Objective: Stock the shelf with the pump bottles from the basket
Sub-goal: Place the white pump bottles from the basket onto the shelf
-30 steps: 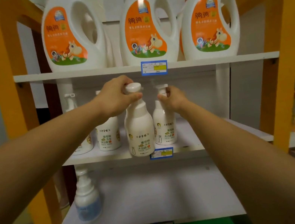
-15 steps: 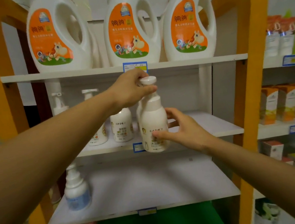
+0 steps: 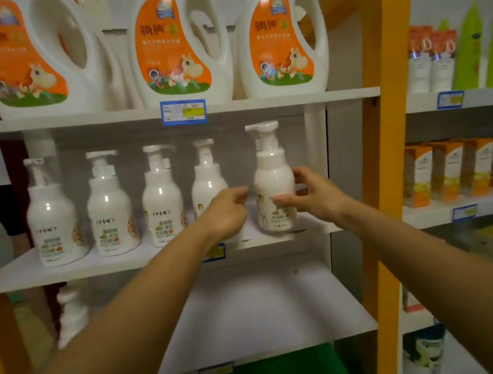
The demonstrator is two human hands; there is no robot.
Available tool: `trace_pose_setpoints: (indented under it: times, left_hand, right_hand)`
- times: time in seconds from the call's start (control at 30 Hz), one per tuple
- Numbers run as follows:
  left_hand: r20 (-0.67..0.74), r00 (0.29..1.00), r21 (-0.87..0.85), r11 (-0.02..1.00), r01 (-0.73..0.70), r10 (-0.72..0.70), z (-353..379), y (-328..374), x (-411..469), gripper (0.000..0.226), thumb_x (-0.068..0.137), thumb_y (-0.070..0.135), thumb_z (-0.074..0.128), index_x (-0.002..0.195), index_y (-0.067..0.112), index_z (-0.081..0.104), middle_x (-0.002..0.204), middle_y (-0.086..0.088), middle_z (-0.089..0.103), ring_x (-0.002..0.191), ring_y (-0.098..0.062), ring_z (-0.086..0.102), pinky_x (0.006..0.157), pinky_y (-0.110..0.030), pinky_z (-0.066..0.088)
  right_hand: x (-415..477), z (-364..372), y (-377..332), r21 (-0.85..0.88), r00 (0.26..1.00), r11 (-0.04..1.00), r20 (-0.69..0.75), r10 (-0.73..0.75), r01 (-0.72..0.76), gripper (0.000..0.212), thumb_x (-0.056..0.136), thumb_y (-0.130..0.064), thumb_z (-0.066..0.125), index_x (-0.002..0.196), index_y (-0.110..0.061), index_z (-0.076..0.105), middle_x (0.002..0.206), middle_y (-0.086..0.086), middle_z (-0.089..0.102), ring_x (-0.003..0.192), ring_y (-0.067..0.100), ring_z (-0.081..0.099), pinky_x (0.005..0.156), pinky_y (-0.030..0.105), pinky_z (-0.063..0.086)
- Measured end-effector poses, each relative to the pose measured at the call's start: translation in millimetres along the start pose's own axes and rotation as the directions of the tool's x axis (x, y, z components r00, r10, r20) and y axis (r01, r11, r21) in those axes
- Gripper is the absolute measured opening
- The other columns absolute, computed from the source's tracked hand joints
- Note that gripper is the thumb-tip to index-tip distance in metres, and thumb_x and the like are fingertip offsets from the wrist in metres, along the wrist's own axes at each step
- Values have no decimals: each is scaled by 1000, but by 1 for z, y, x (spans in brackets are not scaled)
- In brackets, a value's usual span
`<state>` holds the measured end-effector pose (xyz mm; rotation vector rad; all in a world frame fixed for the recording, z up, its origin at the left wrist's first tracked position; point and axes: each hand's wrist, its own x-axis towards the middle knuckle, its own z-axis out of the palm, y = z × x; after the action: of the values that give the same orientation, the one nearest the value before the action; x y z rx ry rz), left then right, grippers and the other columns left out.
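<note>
Since half a second ago the left hand [image 3: 227, 216] has let go of the pump head and dropped beside the body of the white plastic pump bottle [image 3: 271, 176]. The bottle, then held out in front of the board's edge, now stands upright at the right end of the row.

The tall shelf unit with orange rounded uprights [image 3: 393, 128] carries white boards. On the top board stand three large white handled jugs with orange cartoon labels [image 3: 177, 44]. On the white middle shelf [image 3: 120, 262] four matching white pump bottles [image 3: 109, 211] stand in a line to the left, labels facing out.

The pump bottle at the right end sits near the front edge, a gap away from its neighbour. It has a rounded glossy body, a stepped collar, a flat pump head with the spout pointing left, and a small printed label low on its front, too blurred to read.

The right hand [image 3: 316, 197] grips it, thumb across the front and fingers wrapped round its right side. The left hand holds nothing, its fingers loosely curled just beside the bottle's left side. A small blue-and-yellow price tag [image 3: 184, 112] hangs on the top board's edge.
</note>
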<state>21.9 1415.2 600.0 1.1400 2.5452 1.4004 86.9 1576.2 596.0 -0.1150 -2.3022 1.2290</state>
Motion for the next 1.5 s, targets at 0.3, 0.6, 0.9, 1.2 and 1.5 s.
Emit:
trace_pose_setpoints:
  times: [0.3, 0.6, 0.9, 1.2, 1.5]
  left_hand:
    - [-6, 1000, -80, 997, 4, -5, 32, -25, 24, 41, 89, -3, 37, 126, 9, 50, 127, -12, 59, 118, -27, 54, 102, -36, 42]
    - [-69, 997, 25, 999, 43, -42, 44, -23, 37, 43, 89, 2, 34, 132, 5, 37, 127, -18, 54, 112, -33, 53, 98, -39, 44]
    - [-426, 904, -199, 972, -123, 27, 42, -26, -20, 30, 95, 14, 38, 120, 9, 52, 123, -10, 57, 104, -15, 51, 83, -19, 39]
    - [-284, 959, -111, 994, -9, -23, 36, -121, -138, 27, 91, 17, 49, 115, 12, 59, 115, -5, 64, 106, -19, 58, 92, -28, 45]
    - [-103, 952, -102, 955, 278, -288, 88, -265, -253, 36, 85, 7, 59, 120, 3, 54, 111, 0, 56, 102, -11, 51, 77, 5, 36]
  right_hand:
    - [26, 23, 27, 11, 999, 1000, -35, 23, -23, 64, 83, -26, 64, 134, -11, 28, 138, 10, 48, 120, 26, 52, 101, 44, 45]
    - [46, 40, 37, -137, 997, 989, -66, 41, -50, 60, 88, -37, 52, 138, -19, 24, 132, 14, 52, 115, 34, 53, 98, 52, 44]
    - [-27, 67, 43, -311, 980, 945, -129, -153, 106, 66, 90, -38, 48, 146, -23, 17, 153, 1, 28, 139, 19, 29, 113, 43, 31]
    - [-148, 125, 69, -244, 999, 969, 39, -32, 41, 54, 93, -45, 38, 143, -31, 24, 152, -9, 28, 140, 10, 24, 110, 26, 20]
    - [-256, 226, 178, -240, 954, 964, 243, 175, -116, 46, 93, -25, 48, 137, -15, 39, 144, 5, 42, 134, 20, 37, 108, 23, 24]
